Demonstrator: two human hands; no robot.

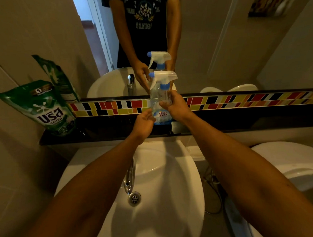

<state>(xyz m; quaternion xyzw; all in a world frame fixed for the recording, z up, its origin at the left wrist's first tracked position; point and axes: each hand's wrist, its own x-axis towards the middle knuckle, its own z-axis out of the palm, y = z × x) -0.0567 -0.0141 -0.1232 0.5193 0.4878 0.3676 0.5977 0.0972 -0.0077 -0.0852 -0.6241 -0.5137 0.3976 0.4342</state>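
1. Spray bottle (160, 107): upright on the dark ledge (102, 133) at 12 o'clock from the sink (173, 189), directly in front of the mirror (220, 44). Clear body, blue base, white trigger head with blue nozzle pointing toward 9 o'clock. Label faces the camera.
2. Right hand (175, 106): wrapped around the bottle's upper body from the 3 o'clock side, fingers curled across the front below the blue collar. Firm grip on the bottle.
3. Left hand (143, 124): at 9 o'clock of the bottle's lower half, palm turned toward it, fingers relaxed and slightly bent, tips at or just beside the label. Holding nothing; actual contact cannot be told.
4. Green detergent pouch (46, 108): leaning against the wall on the same ledge, at 9 o'clock of the bottle, well apart from it.
5. Strip of coloured tiles (241, 101): runs along the wall behind the ledge, under the mirror edge.
6. Faucet (130, 175): chrome, at 6 o'clock of the left hand, above the drain (134, 198) in the white basin.
7. Toilet (288, 162): white, lid down, at 3 o'clock of the sink.
8. Mirror shows reflection of bottle, both hands and a dark printed shirt.
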